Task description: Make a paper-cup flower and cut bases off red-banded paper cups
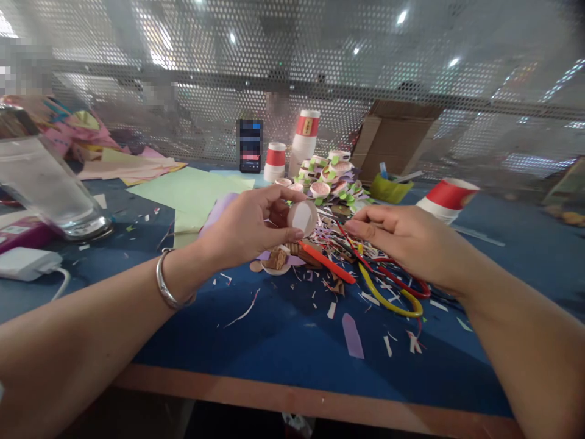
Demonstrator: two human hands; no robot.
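My left hand (249, 225) pinches a small round whitish disc, like the base of a paper cup (302, 218), between thumb and fingers. To the right, my right hand (400, 238) has its thumb and fingers closed together above the scraps; what they hold, if anything, I cannot make out. Below it lie tools with red handles (406, 285) and yellow handles (388, 305). An orange pen-like tool (329, 262) rests between my hands. Beneath my left hand is a small round dish-like piece (276, 262) with something brown in it.
Paper scraps and a purple strip (353, 336) litter the blue table (283, 341). Behind are a pile of cut cup pieces (336, 177), red-and-white paper cups (305, 137), a phone (250, 146) and green paper (183, 189). A glass (59, 189) stands left, a green container (390, 189) right.
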